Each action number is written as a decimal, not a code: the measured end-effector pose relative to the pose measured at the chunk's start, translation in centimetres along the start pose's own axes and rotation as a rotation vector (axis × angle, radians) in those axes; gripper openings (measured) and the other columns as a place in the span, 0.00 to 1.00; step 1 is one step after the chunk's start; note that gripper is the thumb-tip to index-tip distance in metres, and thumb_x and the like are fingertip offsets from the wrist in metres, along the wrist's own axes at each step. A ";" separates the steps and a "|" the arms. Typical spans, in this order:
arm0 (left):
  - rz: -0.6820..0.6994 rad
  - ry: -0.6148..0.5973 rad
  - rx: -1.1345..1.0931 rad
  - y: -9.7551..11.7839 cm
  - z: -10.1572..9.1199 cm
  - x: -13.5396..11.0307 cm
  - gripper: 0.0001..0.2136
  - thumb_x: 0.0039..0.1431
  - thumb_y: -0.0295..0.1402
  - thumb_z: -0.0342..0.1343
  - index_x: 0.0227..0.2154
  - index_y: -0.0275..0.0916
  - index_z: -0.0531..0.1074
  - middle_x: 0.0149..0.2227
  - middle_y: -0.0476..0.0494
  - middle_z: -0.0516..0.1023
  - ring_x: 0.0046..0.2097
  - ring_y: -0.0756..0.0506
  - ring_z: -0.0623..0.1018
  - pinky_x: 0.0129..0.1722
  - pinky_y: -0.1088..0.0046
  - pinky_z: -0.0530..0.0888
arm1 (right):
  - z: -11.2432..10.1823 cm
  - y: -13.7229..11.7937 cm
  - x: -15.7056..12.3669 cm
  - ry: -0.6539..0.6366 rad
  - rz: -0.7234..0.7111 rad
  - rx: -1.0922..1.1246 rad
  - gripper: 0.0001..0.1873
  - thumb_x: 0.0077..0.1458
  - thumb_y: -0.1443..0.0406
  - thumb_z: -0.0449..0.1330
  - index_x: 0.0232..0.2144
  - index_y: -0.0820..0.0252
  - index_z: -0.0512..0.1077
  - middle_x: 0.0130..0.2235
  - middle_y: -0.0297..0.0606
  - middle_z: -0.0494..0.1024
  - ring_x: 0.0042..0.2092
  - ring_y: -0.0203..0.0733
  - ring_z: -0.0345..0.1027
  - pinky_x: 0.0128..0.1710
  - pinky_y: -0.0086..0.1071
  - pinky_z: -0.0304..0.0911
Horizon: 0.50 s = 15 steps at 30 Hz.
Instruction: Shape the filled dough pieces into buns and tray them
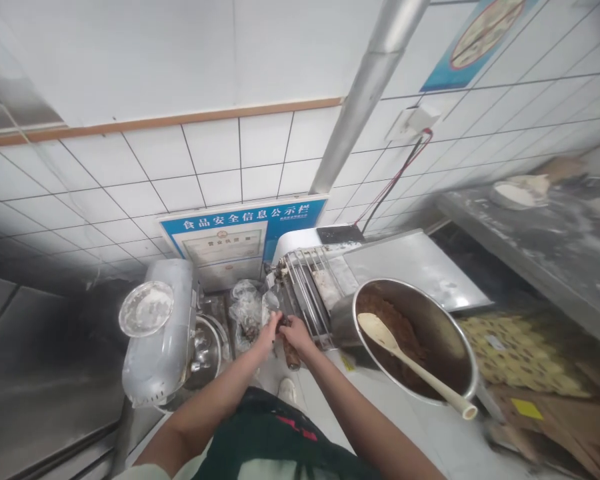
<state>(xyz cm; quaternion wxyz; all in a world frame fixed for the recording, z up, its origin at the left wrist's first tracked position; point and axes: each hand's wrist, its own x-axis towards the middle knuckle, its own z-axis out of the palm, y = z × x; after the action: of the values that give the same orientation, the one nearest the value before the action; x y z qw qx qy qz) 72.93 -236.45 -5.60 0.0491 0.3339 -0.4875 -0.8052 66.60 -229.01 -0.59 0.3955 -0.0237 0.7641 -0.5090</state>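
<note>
At 12 o'clock, just beyond a dark green apron [275, 433], the 2 hands meet. The right hand [296, 337] is clenched around a dark brown roll [291, 355], which points down toward the floor. The left hand [269, 330] is curled against the right; whether it grips the roll too, I cannot tell.

Just past them stands a stainless sheeting machine [380, 267] with a wire guard [305, 297]. At 2 o'clock, a steel bowl [460, 320] of brown paste [385, 327] holds a pale wooden paddle [405, 363]. At 10 o'clock, a grey mixer cover [163, 360] carries a floury plate [146, 309], with clear plastic bags [246, 313] beside it. Further out at 2 o'clock lies a flour-dusted steel bench [545, 247]. A blue notice board [243, 227] hangs on white tiles at 12 o'clock.
</note>
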 end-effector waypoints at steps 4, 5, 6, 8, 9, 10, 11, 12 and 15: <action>0.066 0.000 0.156 0.4 0.2 2.1 0.26 0.59 0.47 0.42 0.53 0.34 0.65 0.62 0.39 0.54 0.63 0.45 0.52 0.62 0.70 0.46 | -0.2 -0.7 -1.5 -0.018 -0.046 -0.026 0.16 0.35 0.73 0.51 0.32 0.62 0.64 0.20 0.30 0.69 0.19 0.33 0.62 0.20 0.26 0.57; 0.071 0.009 0.158 0.6 0.2 2.8 0.25 0.60 0.46 0.43 0.54 0.34 0.64 0.63 0.40 0.52 0.64 0.46 0.50 0.62 0.72 0.45 | -0.2 -0.9 -2.0 -0.031 -0.055 -0.021 0.17 0.34 0.73 0.51 0.33 0.62 0.64 0.21 0.30 0.70 0.19 0.33 0.62 0.20 0.26 0.57; 0.076 0.016 0.154 0.7 0.2 3.5 0.25 0.60 0.44 0.44 0.55 0.35 0.62 0.63 0.40 0.51 0.64 0.47 0.49 0.62 0.73 0.43 | -0.3 -1.1 -2.5 -0.043 -0.061 -0.014 0.18 0.34 0.72 0.51 0.33 0.62 0.64 0.22 0.30 0.70 0.19 0.33 0.62 0.20 0.26 0.57; 0.094 0.036 0.149 1.0 0.1 5.0 0.24 0.59 0.42 0.45 0.56 0.35 0.60 0.64 0.40 0.49 0.64 0.49 0.48 0.62 0.74 0.41 | -0.5 -1.5 -3.4 -0.061 -0.065 -0.004 0.19 0.34 0.71 0.51 0.35 0.62 0.63 0.25 0.32 0.72 0.20 0.33 0.62 0.19 0.26 0.58; 0.104 0.047 0.145 1.1 0.1 5.7 0.24 0.59 0.41 0.46 0.56 0.35 0.60 0.64 0.39 0.49 0.64 0.49 0.47 0.62 0.74 0.40 | -0.6 -1.7 -3.9 -0.067 -0.064 0.000 0.19 0.34 0.71 0.51 0.35 0.61 0.63 0.26 0.32 0.72 0.20 0.33 0.62 0.19 0.27 0.58; 0.112 0.060 0.139 1.3 0.0 6.4 0.23 0.58 0.40 0.48 0.55 0.35 0.61 0.64 0.39 0.49 0.65 0.49 0.46 0.62 0.74 0.40 | -0.7 -1.8 -4.3 -0.073 -0.065 0.003 0.20 0.34 0.70 0.51 0.36 0.61 0.63 0.27 0.33 0.72 0.20 0.33 0.62 0.19 0.27 0.58; 0.118 0.074 0.133 1.5 -0.2 7.1 0.23 0.58 0.39 0.49 0.54 0.35 0.62 0.64 0.39 0.48 0.65 0.49 0.46 0.62 0.74 0.39 | -0.8 -1.9 -4.7 -0.080 -0.067 0.006 0.20 0.34 0.69 0.51 0.36 0.61 0.63 0.28 0.34 0.73 0.21 0.33 0.63 0.20 0.27 0.59; 0.118 0.091 0.127 1.8 -0.4 7.8 0.22 0.57 0.38 0.50 0.53 0.35 0.63 0.64 0.39 0.49 0.65 0.49 0.45 0.62 0.74 0.38 | -0.9 -2.0 -5.1 -0.090 -0.069 0.008 0.20 0.35 0.69 0.52 0.36 0.60 0.63 0.30 0.34 0.73 0.21 0.32 0.63 0.20 0.27 0.59; 0.087 0.153 0.100 2.9 -1.6 9.9 0.19 0.56 0.35 0.50 0.50 0.33 0.65 0.63 0.37 0.50 0.65 0.47 0.45 0.62 0.73 0.39 | -1.1 -2.1 -6.3 -0.120 -0.068 0.007 0.20 0.36 0.67 0.52 0.37 0.60 0.62 0.34 0.36 0.73 0.21 0.32 0.63 0.17 0.26 0.58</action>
<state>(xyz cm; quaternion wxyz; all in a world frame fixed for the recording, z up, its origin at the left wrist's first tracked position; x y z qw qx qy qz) 65.56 -243.20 -8.51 0.1043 0.3747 -0.5362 -0.7491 69.46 -226.46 4.92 0.4233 -0.0788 0.7361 -0.5223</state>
